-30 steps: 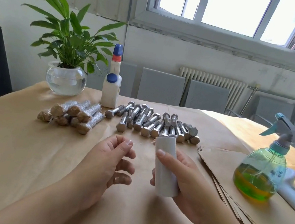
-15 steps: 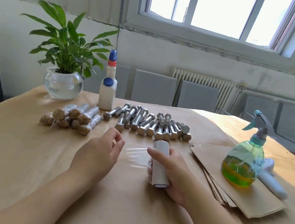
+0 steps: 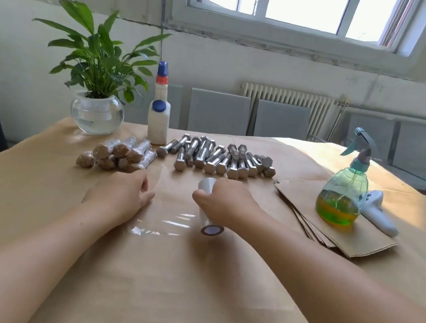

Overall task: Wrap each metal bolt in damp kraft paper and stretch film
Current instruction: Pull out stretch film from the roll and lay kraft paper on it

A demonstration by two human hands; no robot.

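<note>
Film (image 3: pixel 172 210) lies stretched flat on the desk (image 3: pixel 187 294) between my hands. My right hand (image 3: pixel 227 204) has its grip curled round the film roll (image 3: pixel 208 215); my left hand (image 3: pixel 122 198) presses the sheet's far end down with straight fingers. Bare bolts (image 3: pixel 215 156) lie in a row just beyond, wrapped bolts (image 3: pixel 120 152) to their left, kraft sheets (image 3: pixel 333 233) under the spray bottle (image 3: pixel 342 196) on my right.

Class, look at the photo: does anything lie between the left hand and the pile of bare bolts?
Nothing visible does. Between the left hand and the bare bolts lies only open kraft-covered table. The wrapped bolts sit left of that path.
</note>
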